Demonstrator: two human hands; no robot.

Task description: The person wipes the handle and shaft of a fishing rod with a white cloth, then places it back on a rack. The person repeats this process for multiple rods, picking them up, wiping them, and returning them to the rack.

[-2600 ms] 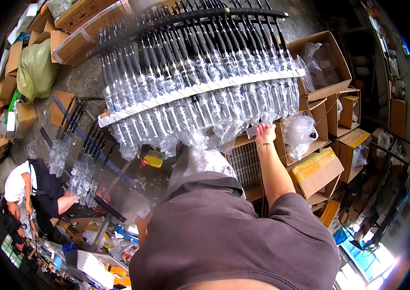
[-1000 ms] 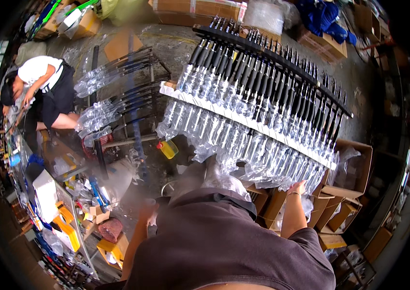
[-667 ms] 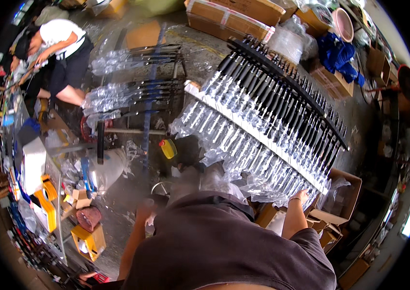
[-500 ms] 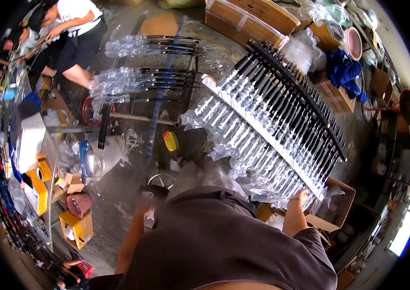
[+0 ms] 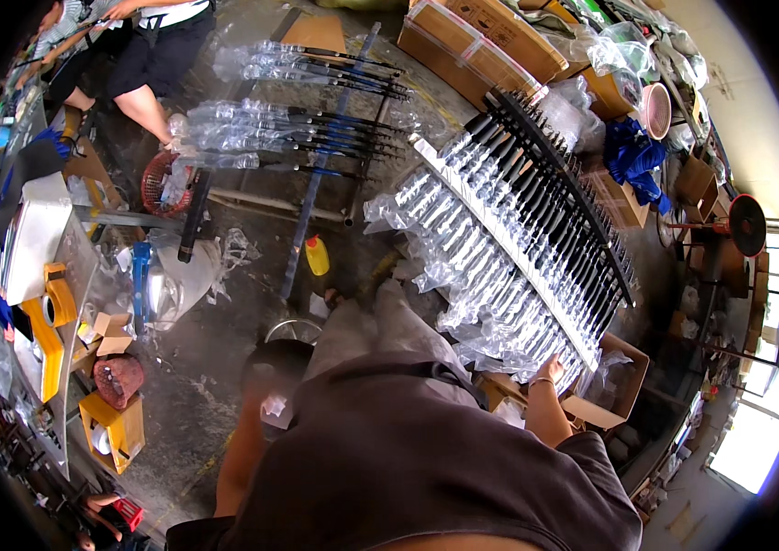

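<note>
A slanted rack to my right holds a long row of black rods (image 5: 518,174) with clear plastic sleeves (image 5: 463,248) over their near ends. A white strip (image 5: 499,248) runs across the row. My right hand (image 5: 550,371) is at the row's near end, its fingers apparently closed on a sleeved rod end; the plastic partly hides the fingertips. My left hand (image 5: 265,390) hangs low at my left side, smeared by motion. Close to it is a small white thing (image 5: 274,405) that I cannot make out.
More sleeved rods (image 5: 252,129) lie across a metal stand ahead. A yellow bottle (image 5: 317,255) stands on the floor. An open carton (image 5: 623,386) is beside my right hand. A cluttered bench (image 5: 77,340) runs along the left. Two people work at the far left.
The view has shifted, with the rack and right hand appearing further left. My right hand stays at the row's near end. A second person shows more at the far left.
</note>
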